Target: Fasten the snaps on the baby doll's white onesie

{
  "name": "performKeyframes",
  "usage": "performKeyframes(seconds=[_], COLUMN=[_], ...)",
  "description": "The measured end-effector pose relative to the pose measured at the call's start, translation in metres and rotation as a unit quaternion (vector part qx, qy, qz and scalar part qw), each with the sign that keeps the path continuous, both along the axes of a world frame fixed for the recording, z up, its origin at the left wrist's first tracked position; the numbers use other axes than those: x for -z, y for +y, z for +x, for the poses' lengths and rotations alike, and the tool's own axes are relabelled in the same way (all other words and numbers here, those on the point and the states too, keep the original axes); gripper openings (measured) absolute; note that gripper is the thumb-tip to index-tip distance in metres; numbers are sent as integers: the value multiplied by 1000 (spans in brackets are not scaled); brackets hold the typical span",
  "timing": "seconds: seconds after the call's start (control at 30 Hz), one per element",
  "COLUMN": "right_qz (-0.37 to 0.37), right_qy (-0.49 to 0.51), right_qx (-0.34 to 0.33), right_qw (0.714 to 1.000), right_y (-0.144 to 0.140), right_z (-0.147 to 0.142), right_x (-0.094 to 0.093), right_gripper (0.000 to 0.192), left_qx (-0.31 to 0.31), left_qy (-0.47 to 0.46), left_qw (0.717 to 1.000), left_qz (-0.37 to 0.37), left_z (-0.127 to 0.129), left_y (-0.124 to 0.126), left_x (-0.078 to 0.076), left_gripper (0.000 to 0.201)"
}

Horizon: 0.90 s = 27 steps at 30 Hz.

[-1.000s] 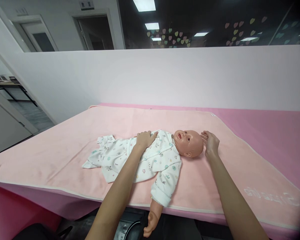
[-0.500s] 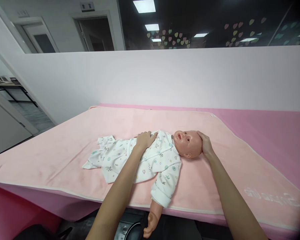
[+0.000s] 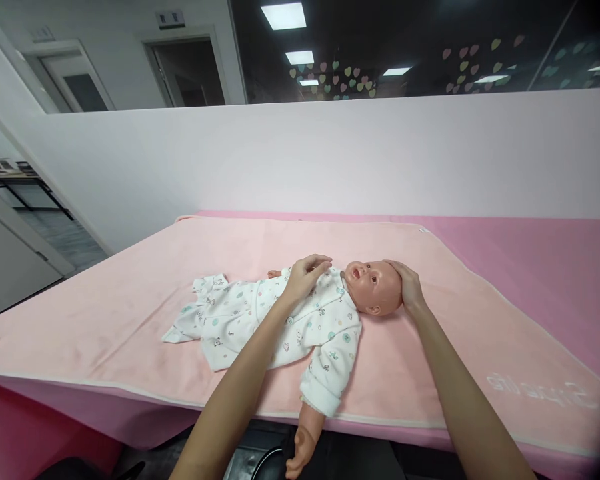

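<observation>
Head view, hands [image 3: 304, 280] cupped, right [image 3: 410, 287] against doll's head [image 3: 374, 288]

Some kind of infant-care training room, by look of it. Lifelike baby doll [image 3: 326, 317], dressed, laid on peach blanket [image 3: 130, 293] over pink-covered tabletop [image 3: 555, 267]. Plain white partition [image 3: 380, 153] behind, dark glass [image 3: 415, 37] above dotted with pastel hearts [image 3: 336, 79]. Rectangular light panels [image 3: 283, 17] showing in glass. At left, doorway [image 3: 187, 73] with small sign [image 3: 170, 19] over it, more like public premises than house.
</observation>
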State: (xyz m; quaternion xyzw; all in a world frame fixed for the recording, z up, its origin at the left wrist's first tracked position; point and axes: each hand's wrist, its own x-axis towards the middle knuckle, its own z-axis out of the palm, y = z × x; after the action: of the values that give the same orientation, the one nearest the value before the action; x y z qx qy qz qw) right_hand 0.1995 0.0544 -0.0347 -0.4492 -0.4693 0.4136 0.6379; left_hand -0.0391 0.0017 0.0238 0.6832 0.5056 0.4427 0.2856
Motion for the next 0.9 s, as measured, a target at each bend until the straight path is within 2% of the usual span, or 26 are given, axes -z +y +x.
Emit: performKeyframes(seconds=[0.1,0.17,0.23,0.3,0.37,0.47,0.57,0.63,0.7,0.8,0.9], right_qz=[-4,-19,-37,-49,-37,64,174,220,252,256,198], right_qy=[16,34,46,45,26,-40,-145,-237,-357,-542,-659], right_qx=[-14,-29,-36,-30,-13,94,211,207,133,-7,-59], right_qw=[1000,999,998,997,999,993,951,923,890,800,723], right_y=[1,2,3,2,-2,-16,-35,-44,-48,-43,-31], right_z=[0,0,0,-1,-1,-3,-9,-20,-36,-68,-102], right_x=[2,4,5,3,0,-7,-19,-30,-45,-65,-79], right_gripper=[26,28,29,30,28,21,20,19,20,24,27], left_qx=[72,75,65,71,65,-9,-28,-11,4,15,16], left_qy=[75,137,151,92,-20,-195,-318,-379,-422,-446,-454], left_qw=[995,988,986,993,995,970,925,894,869,853,849], left_qz=[-9,-6,-9,-35,-77,-145,-207,-237,-260,-272,-271], left_z=[9,11,10,6,-1,-12,-19,-21,-22,-22,-22], left_y=[-9,-11,-9,-3,5,16,21,20,19,17,14], left_x=[-3,-2,1,5,8,11,11,11,10,8,4], left_gripper=[41,43,39,34,31,34,40,43,44,45,45])
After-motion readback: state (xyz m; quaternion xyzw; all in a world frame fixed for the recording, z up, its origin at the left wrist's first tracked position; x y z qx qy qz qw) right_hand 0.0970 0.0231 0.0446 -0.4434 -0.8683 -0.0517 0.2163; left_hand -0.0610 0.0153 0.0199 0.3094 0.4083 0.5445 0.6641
